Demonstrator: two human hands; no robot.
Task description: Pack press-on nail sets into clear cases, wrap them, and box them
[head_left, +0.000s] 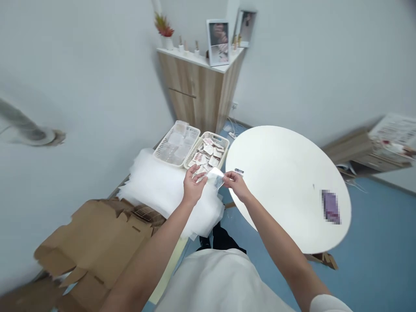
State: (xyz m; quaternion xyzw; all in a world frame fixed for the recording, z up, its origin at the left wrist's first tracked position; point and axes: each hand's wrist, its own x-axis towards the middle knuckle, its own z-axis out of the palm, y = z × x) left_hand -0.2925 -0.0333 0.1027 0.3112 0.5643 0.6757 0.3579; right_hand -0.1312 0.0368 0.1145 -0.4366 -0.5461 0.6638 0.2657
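A small clear plastic bag (pixel 216 177), glossy and part white, is stretched between my two hands above the baskets' near end. My right hand (pixel 238 185) pinches its right edge between thumb and fingers. At the opposite edge, my left hand (pixel 193 187) holds the bag with thumb and fingertips, the index finger raised apart. Just beyond, a white basket (pixel 226 142) contains many small white packets with printed cards. Another white basket (pixel 158 155) beside it has clear plastic boxes or bags in it. Whether anything is inside the held bag is too small to tell.
White foam sheets (pixel 152 182) are stacked below the baskets. Flattened brown cardboard (pixel 107 234) lies at left. A round white table (pixel 279 173) stands at right, bearing a small printed packet (pixel 239 171) and a blurred purple object (pixel 330 207). Behind is a wooden cabinet (pixel 204 91).
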